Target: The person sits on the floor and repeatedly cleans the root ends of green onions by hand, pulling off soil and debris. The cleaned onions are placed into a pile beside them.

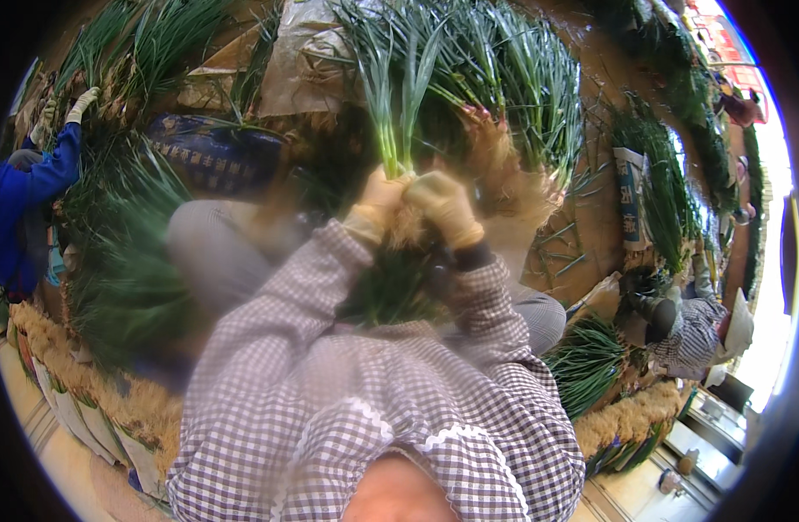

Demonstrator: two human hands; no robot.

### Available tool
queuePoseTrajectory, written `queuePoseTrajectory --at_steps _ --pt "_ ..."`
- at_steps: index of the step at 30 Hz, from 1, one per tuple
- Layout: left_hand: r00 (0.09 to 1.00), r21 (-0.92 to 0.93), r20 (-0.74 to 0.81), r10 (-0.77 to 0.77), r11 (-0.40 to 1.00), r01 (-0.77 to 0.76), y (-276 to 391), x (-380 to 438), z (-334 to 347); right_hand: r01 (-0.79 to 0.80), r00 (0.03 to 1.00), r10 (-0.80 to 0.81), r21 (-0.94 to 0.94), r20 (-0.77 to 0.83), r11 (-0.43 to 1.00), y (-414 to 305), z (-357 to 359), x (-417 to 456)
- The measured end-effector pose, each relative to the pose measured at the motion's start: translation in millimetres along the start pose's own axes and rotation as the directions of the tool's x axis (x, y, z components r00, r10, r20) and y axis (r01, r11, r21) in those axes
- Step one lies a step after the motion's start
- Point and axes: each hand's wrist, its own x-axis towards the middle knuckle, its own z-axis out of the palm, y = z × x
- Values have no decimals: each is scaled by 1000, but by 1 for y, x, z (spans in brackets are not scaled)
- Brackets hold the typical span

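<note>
Both of my hands wear pale yellow gloves and meet at the base of a small bunch of green onions (391, 140) in the middle of the view. My left hand (381, 199) is closed around the white stems, with the leaves pointing away from me and the pale roots (406, 225) hanging below. Against its right side, my right hand (442, 202) has its fingers curled at the stem bases; whether it grips any stem is hard to tell. Just beyond my right hand lies a large heap of green onions (536, 98), its reddish bases and tangled roots towards me.
A dark blue printed sack (216, 153) lies at the left beyond my knee. A pale plastic sheet (305, 62) is ahead. A person in blue (30, 196) handles onions at far left; another in a checked top (689, 333) sits at right. Rows of bundled onions (634, 417) stand behind.
</note>
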Motion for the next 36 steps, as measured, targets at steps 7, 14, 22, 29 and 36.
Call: queuePoseTrajectory --at_steps 7,14,22,29,36 --pt "991 -297 75 -106 947 124 -29 -36 -44 -378 894 372 868 251 322 60 57 31" --pt "994 88 -100 32 996 -23 -35 -49 -41 -140 973 -55 -764 -224 630 107 71 58" --pt "936 789 -155 317 610 -76 -51 -42 -44 -207 937 209 37 -279 978 84 73 51" --pt "995 -196 11 -102 975 102 -36 -40 -42 -284 768 589 692 -250 664 90 76 64" --pt "858 -708 331 393 704 -49 32 -67 -42 6 1000 -22 -683 -15 730 72 -24 73"
